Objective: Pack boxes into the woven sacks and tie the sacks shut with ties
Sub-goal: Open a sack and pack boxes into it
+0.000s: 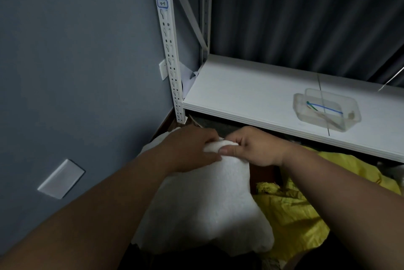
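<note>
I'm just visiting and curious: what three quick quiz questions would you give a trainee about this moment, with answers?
1. True or false: both hands grip the gathered neck of the white sack.
2. Which colour is the sack lying to the right of the white one? A) blue B) yellow C) red
3. Fill in: the clear plastic container holding ties stands on the ______.

Key
1. True: the left hand and right hand both pinch the bunched top.
2. B: the yellow sack.
3. The white shelf; the container holds a blue tie and others.
</note>
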